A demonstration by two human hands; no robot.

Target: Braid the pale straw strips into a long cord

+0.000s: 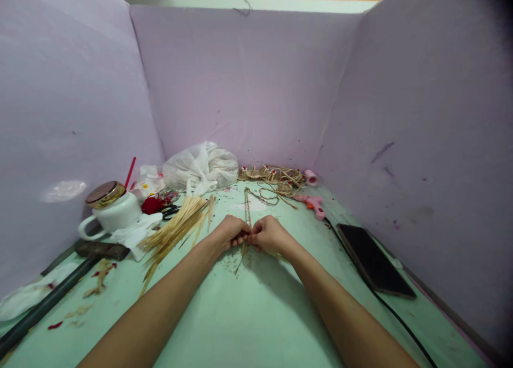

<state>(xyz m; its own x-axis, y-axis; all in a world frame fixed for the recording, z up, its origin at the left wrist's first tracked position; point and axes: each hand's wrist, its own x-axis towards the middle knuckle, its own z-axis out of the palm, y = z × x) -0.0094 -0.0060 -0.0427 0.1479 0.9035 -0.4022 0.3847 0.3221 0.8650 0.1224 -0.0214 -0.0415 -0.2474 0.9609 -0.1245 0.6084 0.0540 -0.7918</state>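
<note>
My left hand (233, 232) and my right hand (267, 234) meet at the middle of the green tabletop (224, 314), fingertips pinched together. Between them runs a thin braided straw cord (248, 208), stretching away from me toward the back. Loose straw ends (242, 257) stick out below the fingers on the near side. The exact grip of each fingertip is too small to make out. Left of my hands lies a bundle of dry straw strips (180, 226).
A hammer (102, 249), a white lidded mug (118, 216), red yarn (153, 204) and a white plastic bag (202, 167) are at left and back. Coiled twine (280, 180), a pink glue gun (312, 203) with black cable and a dark tablet (374, 258) lie at right. Lilac walls enclose three sides.
</note>
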